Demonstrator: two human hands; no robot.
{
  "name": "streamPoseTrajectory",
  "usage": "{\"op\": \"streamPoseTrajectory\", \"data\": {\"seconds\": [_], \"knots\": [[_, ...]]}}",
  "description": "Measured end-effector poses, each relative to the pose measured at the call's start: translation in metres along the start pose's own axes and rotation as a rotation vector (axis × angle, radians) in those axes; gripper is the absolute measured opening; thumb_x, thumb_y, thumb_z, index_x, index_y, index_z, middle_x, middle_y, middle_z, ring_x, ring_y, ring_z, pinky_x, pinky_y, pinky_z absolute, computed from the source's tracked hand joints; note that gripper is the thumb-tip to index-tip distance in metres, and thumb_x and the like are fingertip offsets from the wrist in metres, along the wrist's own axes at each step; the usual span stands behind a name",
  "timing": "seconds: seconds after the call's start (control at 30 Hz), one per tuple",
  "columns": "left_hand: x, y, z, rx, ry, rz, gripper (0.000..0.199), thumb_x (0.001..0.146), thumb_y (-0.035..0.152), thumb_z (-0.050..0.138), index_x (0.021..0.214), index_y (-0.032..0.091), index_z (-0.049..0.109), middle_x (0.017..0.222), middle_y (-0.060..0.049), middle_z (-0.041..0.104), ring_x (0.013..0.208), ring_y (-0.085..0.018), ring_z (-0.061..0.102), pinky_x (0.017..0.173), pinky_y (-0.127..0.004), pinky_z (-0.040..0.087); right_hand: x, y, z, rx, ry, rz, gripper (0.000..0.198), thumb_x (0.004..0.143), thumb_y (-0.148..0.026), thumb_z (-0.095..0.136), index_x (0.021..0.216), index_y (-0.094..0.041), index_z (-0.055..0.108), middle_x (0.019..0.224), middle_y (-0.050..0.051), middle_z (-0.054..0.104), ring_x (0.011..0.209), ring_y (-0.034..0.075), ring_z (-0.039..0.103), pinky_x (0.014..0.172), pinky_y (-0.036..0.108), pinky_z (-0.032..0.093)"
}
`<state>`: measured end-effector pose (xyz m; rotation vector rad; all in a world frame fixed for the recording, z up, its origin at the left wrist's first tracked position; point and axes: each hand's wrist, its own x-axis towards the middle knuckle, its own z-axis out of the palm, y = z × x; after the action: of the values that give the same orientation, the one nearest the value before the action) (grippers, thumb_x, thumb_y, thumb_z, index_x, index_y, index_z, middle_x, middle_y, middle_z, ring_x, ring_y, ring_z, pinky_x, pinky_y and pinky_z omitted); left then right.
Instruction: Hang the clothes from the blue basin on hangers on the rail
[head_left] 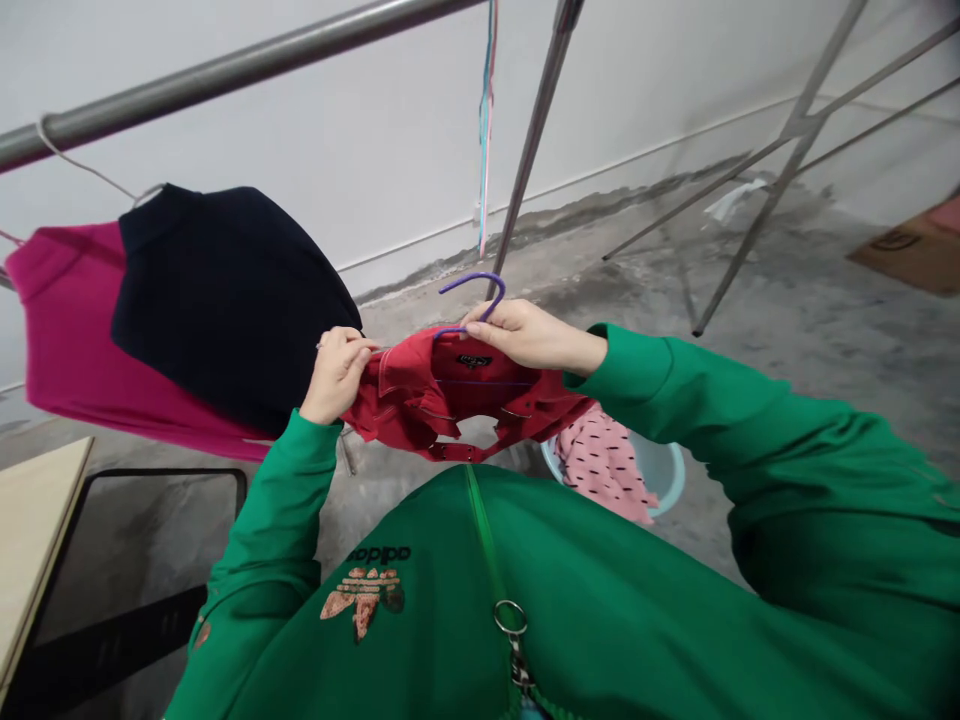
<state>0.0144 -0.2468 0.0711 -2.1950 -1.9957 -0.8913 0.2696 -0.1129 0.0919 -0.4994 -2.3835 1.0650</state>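
Observation:
A red collared jacket (397, 405) hangs on a purple hanger (495, 290) in front of my green top. My right hand (517, 335) pinches the hanger just below its hook, at the jacket's neckline. At the jacket's shoulder on the left, my left hand (339, 372) has its fingers closed on the red cloth. The hook points up and is not on any rail. Most of the hanger's body lies hidden inside the jacket, though a thin purple bar shows across the neck opening.
Black (225, 290) and magenta (67, 320) garments hang from a metal rail (247, 70) at left. Colourful straps (486, 140) dangle near a slanted pole (536, 130). A pale blue basin (676, 475) holds pink patterned cloth (600, 460). Cardboard (911, 245) lies at far right.

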Motion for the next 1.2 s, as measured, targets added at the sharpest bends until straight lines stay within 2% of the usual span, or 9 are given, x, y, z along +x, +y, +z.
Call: {"op": "streamPoseTrajectory", "data": {"seconds": [0.27, 0.37, 0.43, 0.63, 0.73, 0.83, 0.93, 1.03, 1.2], "knots": [[0.000, 0.013, 0.035, -0.213, 0.112, -0.301, 0.021, 0.081, 0.029, 0.054, 0.064, 0.019, 0.049, 0.070, -0.001, 0.051, 0.071, -0.015, 0.048, 0.074, -0.033, 0.041, 0.005, 0.016, 0.006, -0.058, 0.160, -0.055, 0.030, 0.087, -0.035, 0.047, 0.076, -0.013, 0.064, 0.075, 0.006, 0.065, 0.071, 0.015, 0.057, 0.069, 0.028, 0.045], [0.001, 0.006, 0.030, -0.448, 0.041, -0.469, 0.021, 0.084, 0.032, 0.048, 0.067, 0.019, 0.047, 0.061, 0.002, 0.046, 0.059, -0.012, 0.043, 0.059, -0.026, 0.038, 0.004, 0.019, 0.003, -0.064, 0.164, -0.086, 0.030, 0.087, -0.035, 0.046, 0.075, -0.013, 0.064, 0.075, 0.006, 0.065, 0.072, 0.015, 0.058, 0.070, 0.028, 0.045], [0.001, 0.007, 0.020, -0.388, -0.008, -0.501, 0.022, 0.083, 0.034, 0.050, 0.068, 0.019, 0.049, 0.060, 0.002, 0.047, 0.058, -0.013, 0.044, 0.058, -0.026, 0.038, 0.004, 0.020, 0.001, -0.061, 0.164, -0.109, 0.030, 0.087, -0.035, 0.047, 0.076, -0.013, 0.064, 0.077, 0.006, 0.066, 0.074, 0.016, 0.059, 0.071, 0.028, 0.046], [0.013, 0.045, 0.024, 0.187, 0.056, -0.104, 0.035, 0.082, 0.041, 0.059, 0.107, 0.016, 0.058, 0.111, -0.011, 0.062, 0.103, -0.025, 0.056, 0.088, -0.035, 0.043, 0.010, 0.015, 0.006, -0.043, 0.128, -0.146, 0.028, 0.088, -0.033, 0.047, 0.076, -0.014, 0.064, 0.081, 0.007, 0.067, 0.076, 0.016, 0.060, 0.073, 0.029, 0.047], [0.022, 0.056, 0.040, 0.249, -0.073, -0.072, 0.026, 0.088, 0.032, 0.050, 0.107, 0.017, 0.059, 0.100, -0.009, 0.067, 0.095, -0.023, 0.061, 0.081, -0.033, 0.044, 0.015, 0.010, 0.004, -0.041, 0.075, -0.181, 0.030, 0.089, -0.035, 0.046, 0.078, -0.014, 0.065, 0.084, 0.008, 0.067, 0.078, 0.016, 0.060, 0.075, 0.029, 0.047], [0.026, 0.050, 0.043, 0.283, -0.033, -0.046, 0.021, 0.091, 0.023, 0.043, 0.098, 0.016, 0.061, 0.092, -0.008, 0.067, 0.087, -0.021, 0.062, 0.074, -0.030, 0.043, 0.016, 0.011, -0.014, -0.071, 0.026, -0.212, 0.030, 0.088, -0.038, 0.047, 0.089, -0.015, 0.066, 0.092, 0.008, 0.068, 0.084, 0.017, 0.061, 0.079, 0.031, 0.047], [0.022, 0.039, 0.037, 0.323, 0.074, -0.026, 0.020, 0.091, 0.023, 0.043, 0.096, 0.017, 0.061, 0.085, -0.006, 0.064, 0.081, -0.019, 0.060, 0.070, -0.029, 0.041, 0.003, 0.026, -0.043, -0.233, 0.104, -0.078, 0.033, 0.085, -0.045, 0.052, 0.093, -0.016, 0.067, 0.095, 0.009, 0.068, 0.085, 0.019, 0.061, 0.078, 0.032, 0.047], [0.016, 0.034, 0.031, 0.359, 0.141, -0.022, 0.019, 0.091, 0.023, 0.043, 0.093, 0.018, 0.061, 0.080, -0.005, 0.062, 0.076, -0.018, 0.059, 0.067, -0.028, 0.040, -0.017, 0.053, -0.060, -0.407, 0.132, 0.267, 0.042, 0.085, -0.053, 0.048, 0.079, -0.016, 0.067, 0.076, 0.009, 0.067, 0.076, 0.021, 0.060, 0.069, 0.031, 0.044], [0.009, 0.034, 0.030, 0.384, 0.153, 0.027, 0.019, 0.091, 0.022, 0.043, 0.089, 0.017, 0.061, 0.076, -0.005, 0.060, 0.072, -0.018, 0.057, 0.064, -0.029, 0.038, -0.032, 0.083, -0.039, -0.271, -0.057, 0.481, 0.051, 0.083, -0.063, 0.045, 0.074, -0.016, 0.063, 0.081, 0.009, 0.066, 0.078, 0.020, 0.059, 0.069, 0.029, 0.041]]}}
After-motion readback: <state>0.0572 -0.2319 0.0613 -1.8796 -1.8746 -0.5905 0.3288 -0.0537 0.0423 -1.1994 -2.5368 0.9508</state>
